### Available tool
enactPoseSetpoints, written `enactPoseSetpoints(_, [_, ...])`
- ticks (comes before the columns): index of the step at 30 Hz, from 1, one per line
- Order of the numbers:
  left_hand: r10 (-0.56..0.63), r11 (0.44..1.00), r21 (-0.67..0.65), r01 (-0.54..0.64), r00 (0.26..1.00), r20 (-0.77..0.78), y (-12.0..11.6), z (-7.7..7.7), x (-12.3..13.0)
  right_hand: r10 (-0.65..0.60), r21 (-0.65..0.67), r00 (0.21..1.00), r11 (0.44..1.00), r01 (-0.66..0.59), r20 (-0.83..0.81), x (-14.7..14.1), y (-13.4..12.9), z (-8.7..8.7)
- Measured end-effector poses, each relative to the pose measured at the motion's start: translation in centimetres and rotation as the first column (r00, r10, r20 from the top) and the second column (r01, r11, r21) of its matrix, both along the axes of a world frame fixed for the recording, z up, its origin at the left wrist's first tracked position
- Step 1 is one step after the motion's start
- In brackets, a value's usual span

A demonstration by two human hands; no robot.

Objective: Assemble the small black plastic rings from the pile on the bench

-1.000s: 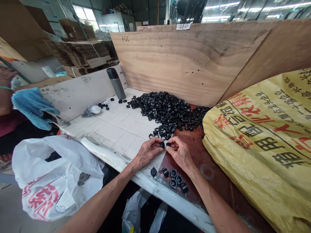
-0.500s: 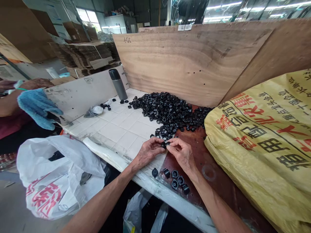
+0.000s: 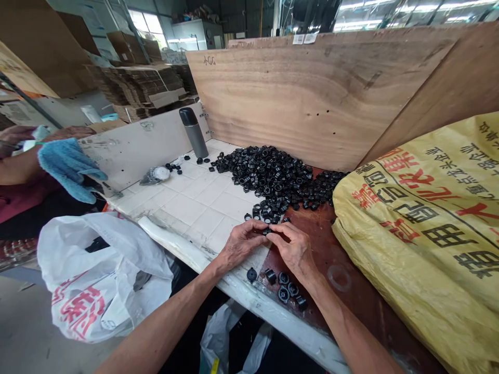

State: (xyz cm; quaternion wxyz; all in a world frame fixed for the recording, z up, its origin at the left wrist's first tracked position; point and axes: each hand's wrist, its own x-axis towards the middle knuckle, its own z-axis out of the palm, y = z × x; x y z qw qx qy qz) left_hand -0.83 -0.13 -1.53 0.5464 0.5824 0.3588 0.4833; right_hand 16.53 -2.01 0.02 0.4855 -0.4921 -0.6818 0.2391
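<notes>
Small black plastic fitting (image 3: 267,231) pinched between fingers (image 3: 257,226) of left hand (image 3: 244,245) and right hand (image 3: 293,250), beside a heap of fittings (image 3: 268,179) on tiled desk (image 3: 202,208).

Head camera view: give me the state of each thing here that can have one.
left hand, fingers closed on a small black plastic part
right hand, fingers closed on the same part
pile of black plastic parts, heaped loose
metal flask, upright, capped
yellow woven sack, bulging, lying on its side
white plastic bag, crumpled
blue cloth, bunched and draped
</notes>
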Motion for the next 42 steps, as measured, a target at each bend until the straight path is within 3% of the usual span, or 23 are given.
enactPoseSetpoints(3, [0.009, 0.994, 0.107, -0.002, 0.998, -0.061, -0.1, 0.2, -0.2, -0.031, 0.006, 0.997, 1.0, 0.031, 0.072, 0.0, 0.0, -0.3])
enactPoseSetpoints(8, [-0.061, 0.964, 0.246, 0.105, 0.982, -0.178, -0.1, 0.7, -0.3, -0.05, 0.002, 0.96, 0.999, 0.052, 0.277, 0.2, -0.1, -1.0])
enactPoseSetpoints(12, [-0.088, 0.977, 0.178, 0.114, 0.985, -0.147, -0.2, 0.7, -0.1, -0.107, -0.015, 0.974, 0.994, 0.112, 0.198, 0.0, -0.3, -0.6])
enactPoseSetpoints(17, [-0.039, 0.999, 0.029, 0.04, 0.999, -0.029, -0.2, 0.3, 0.0, 0.016, 0.001, 0.995, 1.0, -0.017, 0.103, -0.1, -0.6, 0.3])
enactPoseSetpoints(23, [-0.068, 0.991, 0.108, 0.077, 0.994, -0.081, -0.1, 0.4, -0.1, -0.055, -0.078, 0.961, 0.994, 0.079, 0.271, 0.3, -0.3, -0.4])
enactPoseSetpoints(28, [-0.044, 0.999, -0.009, 0.044, 0.999, 0.018, -0.3, 0.5, 0.1, -0.003, -0.074, 0.986, 0.997, 0.015, 0.166, 0.3, -0.5, -0.1])
enactPoseSetpoints(30, [-0.029, 0.999, -0.026, 0.03, 0.999, 0.036, -0.3, 0.4, 0.1, 0.012, -0.083, 0.98, 0.997, 0.005, 0.196, 0.2, -0.5, 0.1])
enactPoseSetpoints(34, [-0.014, 0.999, -0.033, 0.015, 0.999, 0.032, -0.2, -0.1, 0.0, -0.037, -0.106, 0.98, 0.993, 0.058, 0.194, 0.3, -0.6, 0.3])
enactPoseSetpoints(42, [0.011, 1.0, 0.019, -0.011, 1.0, -0.009, 0.0, -0.4, -0.2, 0.041, -0.124, 0.992, 0.992, -0.026, 0.12, 0.5, -0.5, 0.4])
